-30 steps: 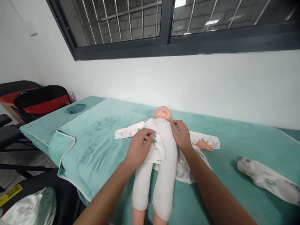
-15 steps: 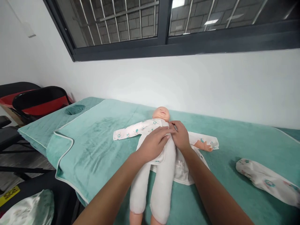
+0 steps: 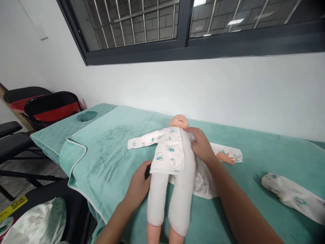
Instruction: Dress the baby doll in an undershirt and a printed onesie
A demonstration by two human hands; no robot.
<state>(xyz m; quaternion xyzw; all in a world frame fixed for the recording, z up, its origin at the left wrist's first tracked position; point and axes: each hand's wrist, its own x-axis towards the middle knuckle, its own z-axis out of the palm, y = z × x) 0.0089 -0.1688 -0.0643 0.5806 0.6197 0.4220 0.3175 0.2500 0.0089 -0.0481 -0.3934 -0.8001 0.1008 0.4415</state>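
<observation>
A baby doll [image 3: 178, 121] with a white padded body and legs lies face up. A white baby shirt [image 3: 170, 152] with green prints covers one side of its chest, that sleeve stretched out to the left. My left hand [image 3: 138, 184] is at the shirt's lower left edge beside the hip, thumb and fingers closed at the fabric, with a dark patch between them. My right hand [image 3: 201, 144] rests on the doll's other shoulder, forefinger stretched toward the neck and thumb apart. The shirt's other half [image 3: 205, 181] lies spread under my right forearm; a doll hand [image 3: 225, 157] lies on its sleeve.
A green cover [image 3: 106, 145] drapes the bed. A rolled printed cloth [image 3: 294, 198] lies at the right. Black chairs with red [image 3: 54, 108] stand at the left, and a chair nearer me holds crumpled printed cloth [image 3: 40, 222]. The white wall [image 3: 203, 91] and a window rise behind.
My left hand first moved across the chest with the shirt panel, then down to the lower left edge. The panel now lies flat over the chest. My right hand stayed near the shoulder.
</observation>
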